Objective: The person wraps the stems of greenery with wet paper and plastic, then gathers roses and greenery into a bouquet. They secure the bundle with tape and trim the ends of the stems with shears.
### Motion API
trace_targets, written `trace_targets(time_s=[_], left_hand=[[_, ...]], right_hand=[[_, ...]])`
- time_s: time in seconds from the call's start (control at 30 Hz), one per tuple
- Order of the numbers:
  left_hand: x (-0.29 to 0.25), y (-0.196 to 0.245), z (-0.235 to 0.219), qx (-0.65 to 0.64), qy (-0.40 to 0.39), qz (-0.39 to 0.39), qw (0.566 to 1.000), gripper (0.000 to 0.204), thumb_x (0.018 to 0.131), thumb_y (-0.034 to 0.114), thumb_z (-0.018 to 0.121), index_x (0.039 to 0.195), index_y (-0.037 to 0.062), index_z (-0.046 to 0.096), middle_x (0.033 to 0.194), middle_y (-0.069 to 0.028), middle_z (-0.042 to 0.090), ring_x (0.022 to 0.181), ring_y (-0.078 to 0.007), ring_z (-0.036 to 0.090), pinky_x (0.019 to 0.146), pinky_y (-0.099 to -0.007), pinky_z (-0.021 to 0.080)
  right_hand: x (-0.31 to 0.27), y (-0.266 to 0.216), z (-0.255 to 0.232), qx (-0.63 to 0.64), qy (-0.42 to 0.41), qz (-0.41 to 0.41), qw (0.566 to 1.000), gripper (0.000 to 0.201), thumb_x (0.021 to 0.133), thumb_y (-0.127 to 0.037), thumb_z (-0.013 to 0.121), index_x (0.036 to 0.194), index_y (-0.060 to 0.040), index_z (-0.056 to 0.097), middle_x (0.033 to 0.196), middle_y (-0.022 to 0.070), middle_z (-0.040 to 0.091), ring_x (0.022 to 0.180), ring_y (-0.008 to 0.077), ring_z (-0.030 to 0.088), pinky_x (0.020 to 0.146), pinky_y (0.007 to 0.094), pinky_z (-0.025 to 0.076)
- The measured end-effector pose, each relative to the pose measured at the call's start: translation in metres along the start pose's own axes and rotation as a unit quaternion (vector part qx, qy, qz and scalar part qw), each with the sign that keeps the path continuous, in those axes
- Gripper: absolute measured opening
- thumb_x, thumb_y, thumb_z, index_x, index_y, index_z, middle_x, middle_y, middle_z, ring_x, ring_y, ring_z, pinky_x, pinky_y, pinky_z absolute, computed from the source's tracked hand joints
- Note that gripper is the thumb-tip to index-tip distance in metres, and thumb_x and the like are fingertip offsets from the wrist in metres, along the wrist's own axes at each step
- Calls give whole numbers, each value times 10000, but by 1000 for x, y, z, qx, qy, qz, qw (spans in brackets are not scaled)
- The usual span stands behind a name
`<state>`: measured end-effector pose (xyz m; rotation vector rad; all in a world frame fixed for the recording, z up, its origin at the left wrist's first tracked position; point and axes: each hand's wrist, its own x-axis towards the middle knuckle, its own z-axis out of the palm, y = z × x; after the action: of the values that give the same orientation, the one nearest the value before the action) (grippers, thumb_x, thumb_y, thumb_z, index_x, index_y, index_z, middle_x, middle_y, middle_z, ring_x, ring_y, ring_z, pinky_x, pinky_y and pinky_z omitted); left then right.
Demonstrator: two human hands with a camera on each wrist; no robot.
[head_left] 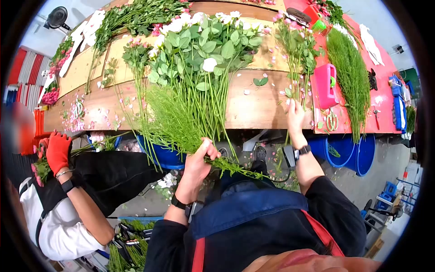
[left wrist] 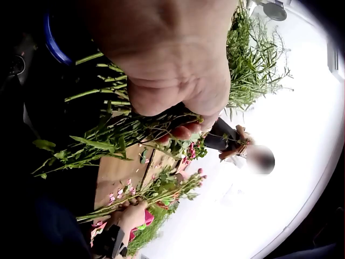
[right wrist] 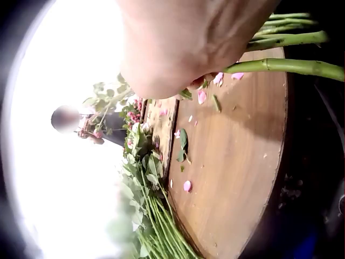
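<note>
The left grip (head_left: 198,159) closes round the lower stems of the feathery greenery (head_left: 170,120), whose fronds fan out over the near edge of the surface (head_left: 253,106) while the stem ends trail toward the person's lap. The right grip (head_left: 296,117) pinches the stems of the pink-budded sprays (head_left: 294,50), which lie on the surface, buds pointing away.

Handling both well probably calls for light fingers: firm enough that no stem slides, loose enough that the fine fronds do not crush. It seems best to hold low on bare stem, lift the sprays clear so that the buds do not drag, and draw the greenery away from the white rose bundle (head_left: 195,59) just beside it, where fronds could snag.

The head view alone gives the whole layout, including the pink container (head_left: 322,86) to the right and a neighbour's red glove (head_left: 59,152) to the left. The left wrist view shows leafy stem ends below the palm, and the right fingers wrapped on their stems. The right wrist view hides most of those fingers behind the wrist but shows thick stems (right wrist: 291,66) jutting past the surface's edge. Both wrist views show a distant person (left wrist: 229,143), whom I cannot make out from the head camera.
</note>
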<state>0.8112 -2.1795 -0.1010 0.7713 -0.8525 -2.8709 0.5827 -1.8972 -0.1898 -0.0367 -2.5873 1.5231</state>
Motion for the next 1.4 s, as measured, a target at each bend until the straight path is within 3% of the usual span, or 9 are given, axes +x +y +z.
trace_targets(time_s=[0.23, 0.4, 0.53, 0.67, 0.83, 0.97, 1.17, 1.33, 1.4], left_hand=[[24, -29, 43, 28, -31, 8, 999, 63, 900, 104, 597, 911, 42, 593, 816, -68, 606, 638, -143, 530, 670, -332, 486], [32, -59, 88, -20, -41, -33, 998, 155, 874, 68, 627, 1023, 28, 618, 979, -86, 661, 699, -137, 577, 673, -301, 485], [30, -78, 91, -10, -79, -76, 994, 155, 872, 123, 642, 994, 27, 646, 954, -60, 665, 699, -150, 583, 641, -291, 480], [18, -76, 97, 28, -92, -15, 995, 208, 881, 155, 631, 1045, 33, 593, 931, -65, 632, 700, -156, 579, 644, -292, 501], [0, -75, 105, 21, -62, 27, 997, 173, 893, 142, 625, 1031, 40, 609, 895, -37, 637, 699, -147, 586, 589, -287, 502], [-10, -76, 103, 69, -41, 79, 994, 194, 882, 122, 627, 1059, 52, 588, 889, -48, 635, 726, -165, 613, 617, -317, 534], [-26, -67, 99, 76, 18, 75, 994, 238, 879, 104, 631, 1111, 68, 592, 1019, -33, 639, 869, -152, 615, 643, -298, 534], [-38, -71, 89, 118, -34, 145, 982, 324, 903, 79, 597, 1220, 45, 539, 1133, -84, 629, 1071, -175, 567, 916, -321, 458], [-37, -76, 81, 106, -60, 157, 980, 357, 908, 77, 586, 1255, 45, 508, 1188, -115, 611, 1101, -202, 570, 921, -331, 458]], right_hand=[[-80, -68, -44, 156, -50, 67, 984, 179, 874, -72, 646, 1005, 21, 567, 779, -9, 559, 607, 44, 502, 536, 191, 427], [-129, -70, -55, 222, -238, 100, 940, 194, 864, -28, 639, 957, -49, 470, 809, -25, 534, 661, 38, 495, 571, 190, 421], [-130, -72, -71, 290, -339, 173, 878, 143, 900, -47, 596, 936, -55, 458, 809, -4, 533, 672, 65, 512, 598, 225, 438], [-137, -78, -83, 357, -317, 214, 853, 106, 909, -47, 586, 916, -56, 480, 865, 23, 579, 718, 99, 561, 656, 248, 483], [-138, -65, -95, 316, -361, 199, 855, 99, 889, -23, 605, 928, -49, 518, 931, 56, 624, 760, 122, 600, 700, 262, 511], [-134, -82, -99, 366, -397, 254, 803, 99, 893, -75, 614, 959, -31, 555, 924, 86, 643, 773, 152, 619, 710, 274, 514], [-137, -93, -96, 309, -414, 248, 819, 238, 901, -84, 603, 1112, 28, 597, 905, 78, 648, 763, 127, 600, 697, 248, 487], [-146, -99, -92, 270, -452, 240, 816, 214, 915, -81, 585, 1088, 40, 616, 891, 70, 648, 728, 117, 594, 656, 245, 486], [-150, -92, -83, 247, -484, 215, 811, 206, 926, -87, 573, 1080, 40, 624, 878, 60, 642, 714, 111, 595, 637, 245, 490]])
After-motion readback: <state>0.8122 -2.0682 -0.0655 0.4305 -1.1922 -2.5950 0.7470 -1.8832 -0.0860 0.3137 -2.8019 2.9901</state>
